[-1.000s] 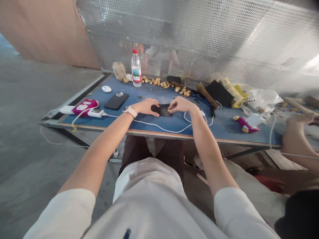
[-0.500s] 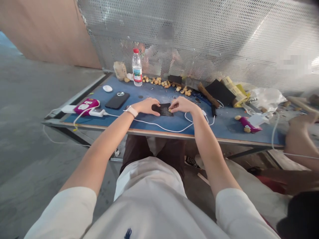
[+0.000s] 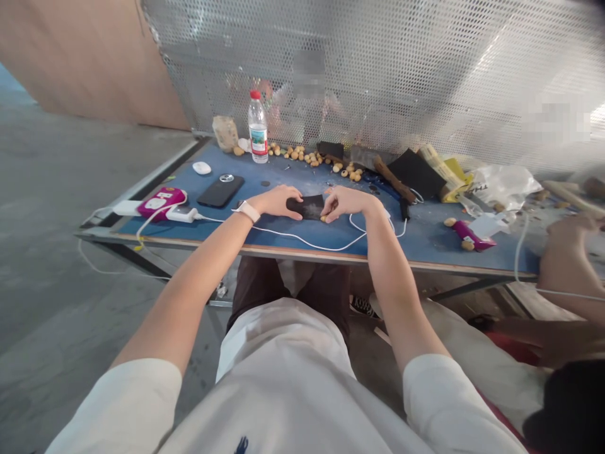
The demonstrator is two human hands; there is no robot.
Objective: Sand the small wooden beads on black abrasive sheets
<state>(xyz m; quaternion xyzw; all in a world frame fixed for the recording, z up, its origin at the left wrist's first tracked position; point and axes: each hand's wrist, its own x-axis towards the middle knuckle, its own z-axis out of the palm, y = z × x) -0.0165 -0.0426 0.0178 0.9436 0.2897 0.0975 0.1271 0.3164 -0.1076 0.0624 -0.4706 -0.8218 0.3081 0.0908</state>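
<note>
Around your hands, centre of the frame: a white cable [image 3: 307, 241] loops along the near table edge just below them. It passes under your left wrist toward a magenta device [image 3: 161, 202] at the left. A dark phone [image 3: 220, 190] lies face down left of your left hand [image 3: 276, 202]. A water bottle [image 3: 258, 133] stands upright at the far edge, with a row of loose beads [image 3: 302, 154] to its right. Nothing stands between you and the work. A co-worker's hand [image 3: 564, 246] sits at the right edge of the frame, well apart from yours.

The black sheet [image 3: 309, 206] lies flat at centre, dusted pale in the middle. Your left hand rests on its left end with the fingers spread flat and pressing. Your right hand [image 3: 347, 200] is pinched on a tan bead [image 3: 323, 218] at the sheet's near right corner. The bead is touching the sheet.

The blue table [image 3: 283, 183] is scuffed and cluttered at the right with a plastic bag [image 3: 503, 186]. A perforated metal screen [image 3: 401, 75] backs it, and a concrete floor [image 3: 57, 252] shows at the left.
</note>
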